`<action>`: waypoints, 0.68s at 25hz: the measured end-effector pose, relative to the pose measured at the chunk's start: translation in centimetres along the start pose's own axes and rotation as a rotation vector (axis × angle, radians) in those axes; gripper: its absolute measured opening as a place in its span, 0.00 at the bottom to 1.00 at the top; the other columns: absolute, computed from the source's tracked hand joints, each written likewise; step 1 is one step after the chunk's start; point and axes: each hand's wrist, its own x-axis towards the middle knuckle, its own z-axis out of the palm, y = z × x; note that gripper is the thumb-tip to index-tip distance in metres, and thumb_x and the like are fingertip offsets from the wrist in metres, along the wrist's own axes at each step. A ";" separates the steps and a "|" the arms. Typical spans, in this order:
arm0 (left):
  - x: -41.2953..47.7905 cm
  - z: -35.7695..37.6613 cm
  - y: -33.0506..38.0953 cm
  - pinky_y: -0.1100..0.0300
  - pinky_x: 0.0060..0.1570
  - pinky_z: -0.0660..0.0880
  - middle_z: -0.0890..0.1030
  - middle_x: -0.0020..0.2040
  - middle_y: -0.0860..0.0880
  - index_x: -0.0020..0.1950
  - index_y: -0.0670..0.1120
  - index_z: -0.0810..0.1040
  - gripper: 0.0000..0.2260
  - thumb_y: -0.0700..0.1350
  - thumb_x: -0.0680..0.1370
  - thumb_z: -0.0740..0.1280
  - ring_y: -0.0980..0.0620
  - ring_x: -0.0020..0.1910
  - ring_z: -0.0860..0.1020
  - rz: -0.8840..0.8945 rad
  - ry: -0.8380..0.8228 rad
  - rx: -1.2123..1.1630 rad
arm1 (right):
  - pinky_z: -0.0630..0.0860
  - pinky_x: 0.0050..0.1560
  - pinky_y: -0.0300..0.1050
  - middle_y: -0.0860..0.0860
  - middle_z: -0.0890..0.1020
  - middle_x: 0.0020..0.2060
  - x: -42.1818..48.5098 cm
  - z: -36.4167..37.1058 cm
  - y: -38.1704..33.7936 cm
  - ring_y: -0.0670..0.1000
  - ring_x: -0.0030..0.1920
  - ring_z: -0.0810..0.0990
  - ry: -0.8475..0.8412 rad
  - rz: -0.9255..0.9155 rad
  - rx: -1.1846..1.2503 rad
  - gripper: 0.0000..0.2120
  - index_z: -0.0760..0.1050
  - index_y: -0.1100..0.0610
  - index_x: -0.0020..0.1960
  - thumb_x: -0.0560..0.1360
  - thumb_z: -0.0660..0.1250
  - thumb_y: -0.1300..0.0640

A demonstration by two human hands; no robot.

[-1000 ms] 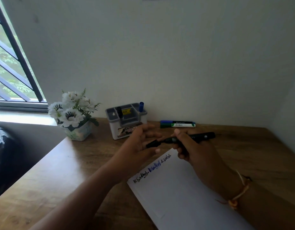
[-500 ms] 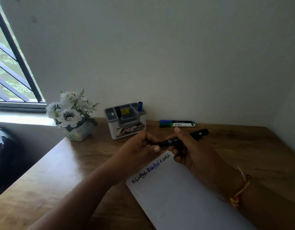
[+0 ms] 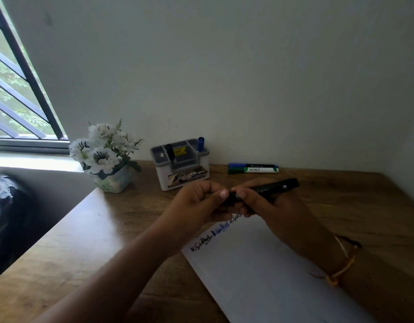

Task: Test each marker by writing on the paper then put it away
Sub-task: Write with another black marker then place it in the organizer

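Black marker sits at the frame's centre, above the paper's top edge. Your right hand grips its barrel and your left hand pinches its left end. Two more markers lie right of the holder, upper centre.

Both forearms reach in from the lower edge and meet mid-frame, the hands close together. The left hand curls its fingers round one end of a black marker, thumb on top; the right hand grips the barrel, its thumb tip facing the left thumb
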 end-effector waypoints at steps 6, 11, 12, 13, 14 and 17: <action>0.1 -0.2 -0.2 0.54 0.51 0.81 0.86 0.44 0.44 0.49 0.41 0.80 0.08 0.44 0.80 0.64 0.48 0.46 0.84 0.001 0.024 0.014 | 0.77 0.39 0.32 0.41 0.84 0.38 0.0 0.1 -0.1 0.42 0.39 0.83 -0.081 -0.099 -0.121 0.11 0.83 0.52 0.49 0.71 0.68 0.48; 0.1 -0.6 -0.3 0.49 0.55 0.81 0.86 0.49 0.45 0.51 0.47 0.84 0.06 0.45 0.76 0.70 0.44 0.51 0.84 0.072 0.112 0.084 | 0.82 0.45 0.42 0.49 0.86 0.44 0.5 0.0 0.5 0.48 0.45 0.85 -0.011 0.010 0.011 0.14 0.82 0.55 0.53 0.69 0.71 0.50; 0.0 -0.6 -0.2 0.52 0.55 0.81 0.86 0.50 0.46 0.53 0.48 0.84 0.07 0.42 0.76 0.70 0.46 0.52 0.83 0.099 0.108 0.115 | 0.82 0.46 0.42 0.50 0.86 0.45 0.7 0.0 0.8 0.48 0.47 0.85 0.003 0.053 0.056 0.14 0.82 0.54 0.53 0.69 0.72 0.51; -0.1 -0.6 -0.1 0.54 0.54 0.81 0.86 0.50 0.48 0.54 0.49 0.84 0.09 0.40 0.77 0.70 0.49 0.52 0.83 0.121 0.107 0.151 | 0.81 0.46 0.42 0.51 0.86 0.46 0.7 0.1 0.9 0.49 0.47 0.85 0.011 0.105 0.124 0.13 0.81 0.54 0.54 0.70 0.72 0.53; -0.1 -0.5 -0.2 0.56 0.53 0.81 0.86 0.50 0.49 0.54 0.50 0.84 0.09 0.39 0.77 0.70 0.52 0.50 0.83 0.138 0.117 0.187 | 0.79 0.46 0.42 0.51 0.86 0.45 0.8 0.3 1.0 0.48 0.46 0.84 0.012 0.144 0.183 0.12 0.81 0.54 0.55 0.72 0.71 0.55; -0.2 0.0 -0.1 0.59 0.50 0.81 0.87 0.47 0.51 0.51 0.53 0.84 0.09 0.40 0.75 0.72 0.56 0.47 0.84 0.182 0.132 0.261 | 0.78 0.49 0.43 0.51 0.86 0.47 1.1 0.6 1.2 0.47 0.48 0.84 0.003 0.165 0.170 0.09 0.81 0.53 0.55 0.75 0.69 0.58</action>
